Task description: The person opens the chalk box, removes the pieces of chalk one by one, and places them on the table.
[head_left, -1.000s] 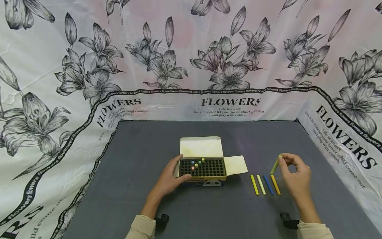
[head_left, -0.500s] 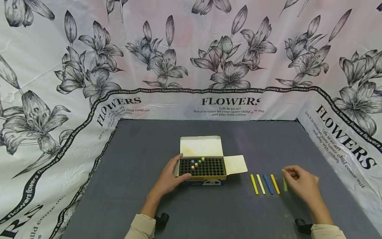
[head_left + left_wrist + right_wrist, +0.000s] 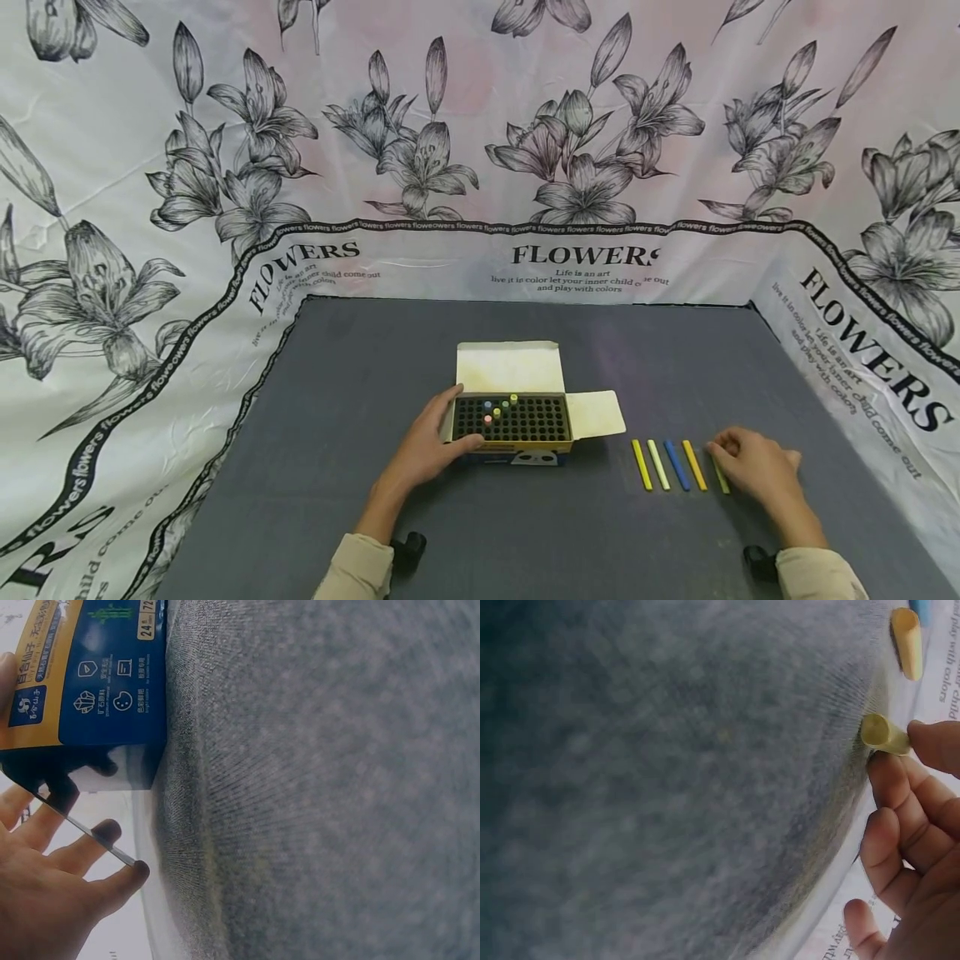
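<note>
An open chalk box (image 3: 517,447) stands on the grey table, with several coloured chalk ends in its holed tray. My left hand (image 3: 423,446) holds its left end, thumb at the front and fingers by the side flap (image 3: 79,826). On the right, my right hand (image 3: 761,467) pinches a yellow-green chalk stick (image 3: 881,731) between thumb and index finger, down at the tabletop. To its left lie a yellow stick (image 3: 642,465), a pale yellow stick (image 3: 659,465), a blue stick (image 3: 677,465) and an orange-yellow stick (image 3: 695,465), side by side.
The box's white lid (image 3: 508,367) stands folded back, and a white flap (image 3: 595,414) sticks out to its right. A floral cloth (image 3: 420,267) surrounds the grey tabletop (image 3: 375,350) at the back and sides.
My right hand has moved right and down, bringing the yellow-green chalk from above the orange-yellow stick to the table at its right. My left hand stays on the box.
</note>
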The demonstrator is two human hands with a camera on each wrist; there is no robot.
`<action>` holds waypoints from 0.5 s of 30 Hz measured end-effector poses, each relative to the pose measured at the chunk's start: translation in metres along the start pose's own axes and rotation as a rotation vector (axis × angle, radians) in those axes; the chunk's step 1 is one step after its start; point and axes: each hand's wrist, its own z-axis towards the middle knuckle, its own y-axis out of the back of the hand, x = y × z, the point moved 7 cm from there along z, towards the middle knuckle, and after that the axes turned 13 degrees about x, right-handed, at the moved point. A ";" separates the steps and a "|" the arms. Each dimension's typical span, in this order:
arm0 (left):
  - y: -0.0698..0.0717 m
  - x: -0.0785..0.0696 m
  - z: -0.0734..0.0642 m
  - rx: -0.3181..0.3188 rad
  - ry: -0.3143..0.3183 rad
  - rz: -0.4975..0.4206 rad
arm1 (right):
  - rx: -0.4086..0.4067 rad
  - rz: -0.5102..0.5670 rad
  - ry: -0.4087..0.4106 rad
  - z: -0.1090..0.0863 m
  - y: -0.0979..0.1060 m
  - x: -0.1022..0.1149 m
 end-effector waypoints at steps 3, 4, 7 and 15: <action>-0.001 0.000 0.000 0.002 0.005 -0.001 | 0.019 -0.014 -0.013 0.003 -0.001 -0.001; -0.001 0.000 0.000 0.001 0.006 0.000 | 0.022 -0.017 -0.014 0.004 -0.002 -0.001; -0.001 0.000 0.000 -0.004 0.013 0.007 | 0.030 -0.026 -0.019 0.006 -0.002 -0.001; 0.000 -0.001 -0.001 -0.003 0.006 -0.006 | 0.037 -0.030 -0.035 0.008 -0.004 0.000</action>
